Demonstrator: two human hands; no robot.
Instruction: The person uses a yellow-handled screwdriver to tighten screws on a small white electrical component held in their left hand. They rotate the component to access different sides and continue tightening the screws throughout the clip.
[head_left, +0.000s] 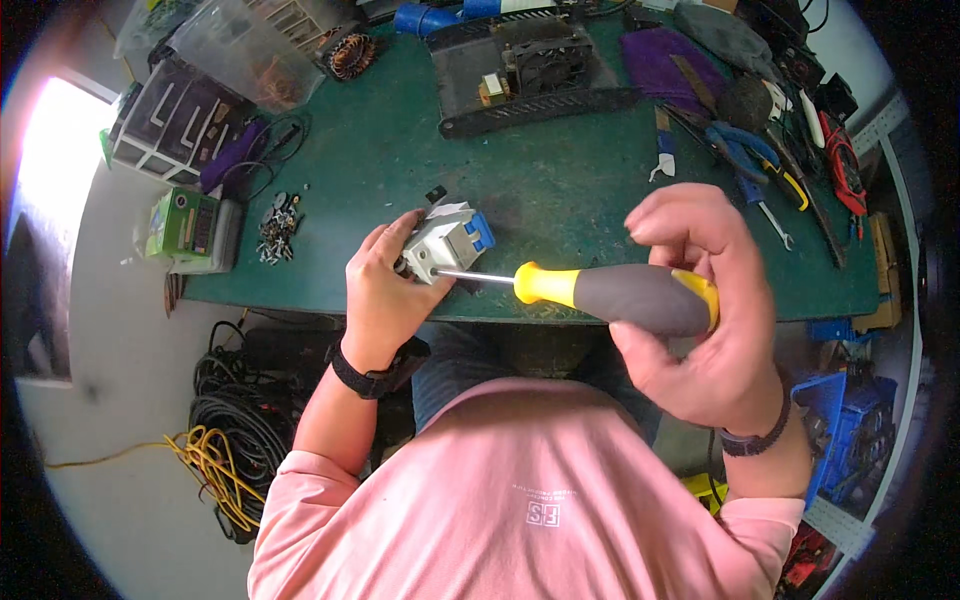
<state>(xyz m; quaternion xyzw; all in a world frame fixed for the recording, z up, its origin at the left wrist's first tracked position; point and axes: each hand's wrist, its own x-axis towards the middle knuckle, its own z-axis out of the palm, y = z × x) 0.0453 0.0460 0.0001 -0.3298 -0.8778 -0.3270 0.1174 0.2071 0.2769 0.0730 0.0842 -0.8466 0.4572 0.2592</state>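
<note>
Head cam: breaker [447,243] in L hand [385,295], scrwdrvr [625,294] @ R hand [735,325]

A green bench [380,160] is stretching across the room. Left of the bench, a pale wall [115,300] is standing, and a glaring white opening [72,190] is shedding light there. Pale floor [140,520] is showing below the bench's left end, while a light-coloured metal frame [840,525] is standing just beyond the bench's right end.

The head view looks steeply down at a near bench [380,140], its rim possibly distorted.
</note>
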